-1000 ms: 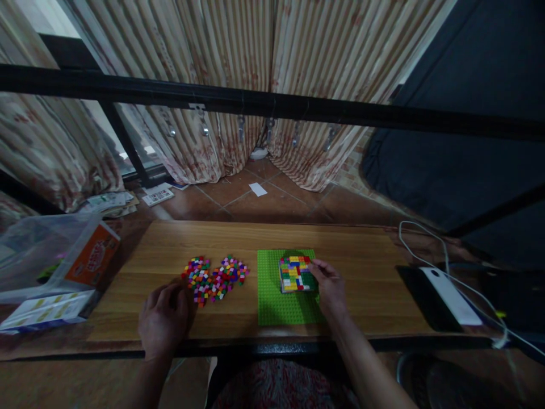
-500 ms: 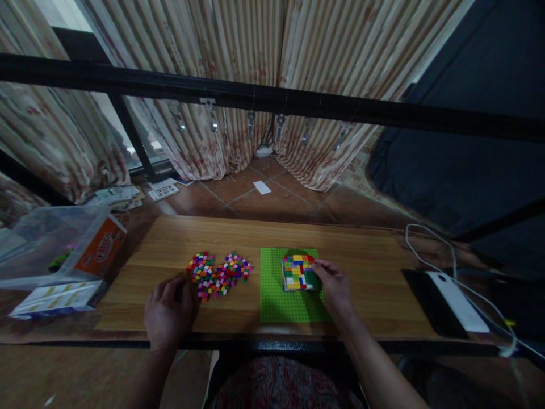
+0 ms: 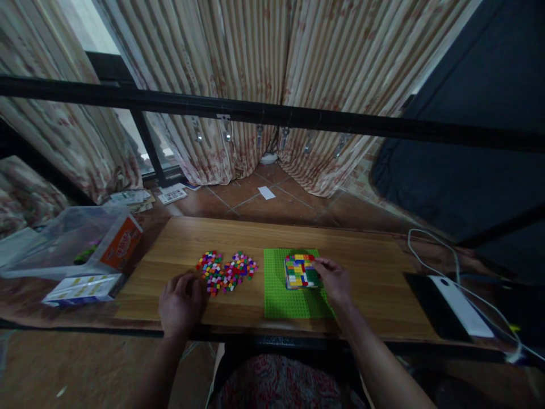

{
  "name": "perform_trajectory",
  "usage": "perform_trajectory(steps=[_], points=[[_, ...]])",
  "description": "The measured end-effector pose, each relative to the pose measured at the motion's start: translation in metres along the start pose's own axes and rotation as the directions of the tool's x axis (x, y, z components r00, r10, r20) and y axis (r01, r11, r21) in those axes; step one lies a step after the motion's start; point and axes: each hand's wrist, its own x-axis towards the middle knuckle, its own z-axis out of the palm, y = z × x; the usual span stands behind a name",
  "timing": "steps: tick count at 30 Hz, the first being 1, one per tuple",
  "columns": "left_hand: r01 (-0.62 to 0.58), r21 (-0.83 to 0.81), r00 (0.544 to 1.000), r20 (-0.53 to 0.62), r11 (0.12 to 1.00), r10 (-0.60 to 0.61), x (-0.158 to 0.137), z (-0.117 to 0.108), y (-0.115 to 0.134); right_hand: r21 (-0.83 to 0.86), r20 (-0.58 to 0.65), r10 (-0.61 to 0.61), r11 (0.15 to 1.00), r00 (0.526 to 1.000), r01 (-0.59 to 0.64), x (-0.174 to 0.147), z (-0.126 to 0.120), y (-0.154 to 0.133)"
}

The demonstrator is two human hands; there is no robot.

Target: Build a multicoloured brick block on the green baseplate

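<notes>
A green studded baseplate (image 3: 276, 301) lies on the wooden board, bearing a block built of multicoloured bricks (image 3: 300, 270). My right hand (image 3: 336, 281) is at the block's right side, thumb and forefinger pinched together at its upper right corner. Whatever the fingertips hold, if anything, is too small to make out. To the left, a loose pile of small coloured bricks (image 3: 223, 275) is spread on the board. My left hand (image 3: 181, 304) rests by the pile's left edge, fingers curled in; what is inside them is hidden.
The wooden board (image 3: 370, 255) lies across the table. At left stand a clear plastic bin (image 3: 51, 244) and a white-and-yellow box (image 3: 83, 288). A white device (image 3: 460, 307) on a black pad and a white cable (image 3: 455, 255) are at right. A black rail (image 3: 238, 108) crosses behind.
The view has shifted slightly, so the scene sits a little further right. Both hands keep nearly the same places, my right at the block and my left beside the pile.
</notes>
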Motion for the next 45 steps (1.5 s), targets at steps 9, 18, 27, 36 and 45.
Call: perform_trajectory(steps=[9,18,27,36,45], points=[[0.038,-0.047,0.999,0.013,0.998,-0.037,-0.002,-0.003,0.006,-0.032,-0.033,0.037,0.999,0.999,-0.038,-0.005,-0.008,-0.005],[0.081,-0.076,0.996,0.033,0.994,-0.079,-0.007,-0.002,0.010,-0.218,0.462,-0.289,0.879,0.839,0.423,-0.070,0.060,-0.038],[0.084,-0.086,0.996,0.030,0.993,-0.082,-0.008,-0.001,0.011,-0.351,0.750,-0.249,0.636,0.613,0.687,-0.106,0.130,0.006],[0.095,-0.075,0.995,0.050,0.993,-0.092,-0.008,-0.003,0.011,-0.416,0.777,-0.221,0.524,0.590,0.744,-0.107,0.135,0.004],[0.108,-0.072,0.993,0.060,0.992,-0.103,-0.007,-0.003,0.011,-0.432,0.782,-0.227,0.472,0.580,0.768,-0.108,0.136,-0.002]])
